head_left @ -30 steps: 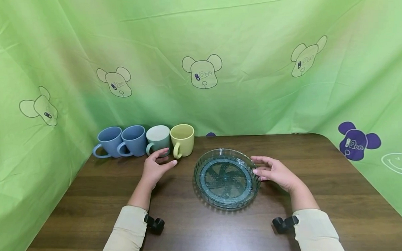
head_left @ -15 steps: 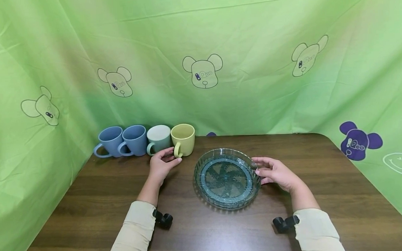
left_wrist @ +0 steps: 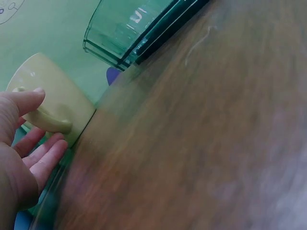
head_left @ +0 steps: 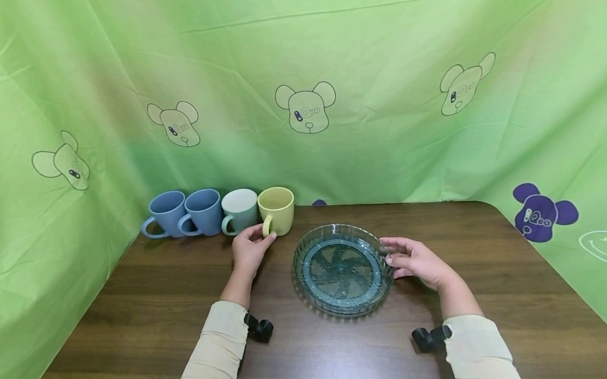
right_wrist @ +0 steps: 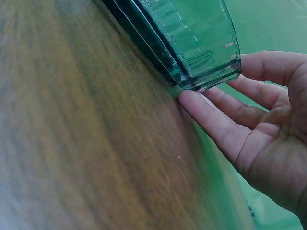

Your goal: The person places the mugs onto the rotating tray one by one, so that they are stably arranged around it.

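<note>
Four fingers and thumb of my left hand (head_left: 250, 250) are at the handle of a yellow mug (head_left: 279, 212); the thumb and fingers pinch the handle from both sides. In the left wrist view the yellow mug (left_wrist: 55, 91) stands upright on the table, partly covered by my left hand (left_wrist: 24, 143). A round, clear blue-green glass dish (head_left: 341, 272) with ribbed walls sits at the middle of the table. My right hand (head_left: 416, 261) touches its right side with fairly straight fingers. In the right wrist view, fingertips meet the dish's (right_wrist: 196, 38) edge.
Left of the yellow mug, a green mug (head_left: 241, 219) with a white inside and two blue mugs (head_left: 204, 212) stand in a row along the back edge of the wooden table (head_left: 137, 312). A green printed cloth (head_left: 372, 153) hangs behind and at the sides.
My left hand has moved right, from in front of the green mug to the yellow mug's handle, and its fingers have closed on it. The right hand and the dish have hardly moved.
</note>
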A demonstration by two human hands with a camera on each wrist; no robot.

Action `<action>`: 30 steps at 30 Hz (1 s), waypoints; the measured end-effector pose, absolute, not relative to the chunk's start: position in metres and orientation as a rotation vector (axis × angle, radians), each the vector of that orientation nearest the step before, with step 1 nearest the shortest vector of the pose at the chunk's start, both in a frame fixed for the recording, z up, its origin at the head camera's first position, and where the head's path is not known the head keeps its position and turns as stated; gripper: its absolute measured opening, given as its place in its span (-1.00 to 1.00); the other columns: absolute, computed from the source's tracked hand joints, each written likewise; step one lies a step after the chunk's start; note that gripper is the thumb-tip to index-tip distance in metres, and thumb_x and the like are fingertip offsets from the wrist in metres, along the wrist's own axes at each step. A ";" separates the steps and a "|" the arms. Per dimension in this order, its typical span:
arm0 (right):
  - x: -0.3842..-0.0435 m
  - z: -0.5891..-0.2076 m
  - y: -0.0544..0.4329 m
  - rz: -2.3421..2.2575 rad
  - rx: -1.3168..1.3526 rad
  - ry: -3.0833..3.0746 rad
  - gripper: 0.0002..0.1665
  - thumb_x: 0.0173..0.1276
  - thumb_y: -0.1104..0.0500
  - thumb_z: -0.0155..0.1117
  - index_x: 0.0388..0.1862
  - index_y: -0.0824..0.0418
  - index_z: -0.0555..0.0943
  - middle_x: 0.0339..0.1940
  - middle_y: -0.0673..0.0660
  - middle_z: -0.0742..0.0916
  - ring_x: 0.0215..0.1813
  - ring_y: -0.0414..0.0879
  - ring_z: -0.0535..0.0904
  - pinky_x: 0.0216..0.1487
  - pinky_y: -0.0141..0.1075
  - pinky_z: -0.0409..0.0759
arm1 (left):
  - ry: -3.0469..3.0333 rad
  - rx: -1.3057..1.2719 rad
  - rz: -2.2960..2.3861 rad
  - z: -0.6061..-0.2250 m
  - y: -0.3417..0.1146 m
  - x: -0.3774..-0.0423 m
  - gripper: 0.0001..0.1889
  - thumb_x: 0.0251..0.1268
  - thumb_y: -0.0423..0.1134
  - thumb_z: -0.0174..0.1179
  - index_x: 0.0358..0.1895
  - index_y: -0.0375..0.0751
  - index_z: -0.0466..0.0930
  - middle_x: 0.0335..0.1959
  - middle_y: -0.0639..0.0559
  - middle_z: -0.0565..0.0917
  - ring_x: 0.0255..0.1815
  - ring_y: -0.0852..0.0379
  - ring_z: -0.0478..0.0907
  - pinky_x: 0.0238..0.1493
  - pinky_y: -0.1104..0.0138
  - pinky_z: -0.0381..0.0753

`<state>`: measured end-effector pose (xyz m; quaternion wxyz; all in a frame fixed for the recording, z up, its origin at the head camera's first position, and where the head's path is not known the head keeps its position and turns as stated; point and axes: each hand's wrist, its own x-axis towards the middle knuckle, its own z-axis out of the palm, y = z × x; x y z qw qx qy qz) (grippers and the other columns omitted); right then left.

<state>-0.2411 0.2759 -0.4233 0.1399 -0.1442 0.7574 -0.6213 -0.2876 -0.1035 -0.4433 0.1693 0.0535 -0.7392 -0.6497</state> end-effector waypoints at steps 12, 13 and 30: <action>-0.242 -0.425 0.276 -1.786 -0.417 2.174 -0.29 0.37 0.40 0.12 0.41 0.59 0.09 0.32 0.66 0.28 -0.02 -0.07 0.62 -0.15 -0.13 0.74 | -1.722 0.217 -2.101 -0.449 -0.110 -0.287 -0.74 0.03 -0.61 0.35 -0.16 -0.57 0.62 -0.45 -0.01 0.58 -0.46 0.25 0.57 -0.40 0.48 0.69; -0.242 -0.425 0.276 -1.784 -0.418 2.177 -0.29 0.37 0.40 0.12 0.41 0.59 0.09 0.32 0.66 0.28 -0.03 -0.07 0.62 -0.16 -0.13 0.74 | -1.687 0.227 -2.132 -0.449 -0.110 -0.287 -0.74 0.03 -0.62 0.35 -0.15 -0.58 0.62 -0.46 -0.01 0.58 -0.45 0.25 0.57 -0.38 0.47 0.70; -0.242 -0.427 0.279 -1.794 -0.429 2.181 -0.28 0.37 0.39 0.14 0.40 0.60 0.10 0.32 0.66 0.29 -0.04 -0.08 0.62 -0.18 -0.16 0.74 | -1.477 0.254 -2.304 -0.447 -0.110 -0.290 -0.73 0.05 -0.66 0.32 -0.12 -0.64 0.60 -0.43 -0.06 0.59 -0.48 0.20 0.62 -0.35 0.37 0.75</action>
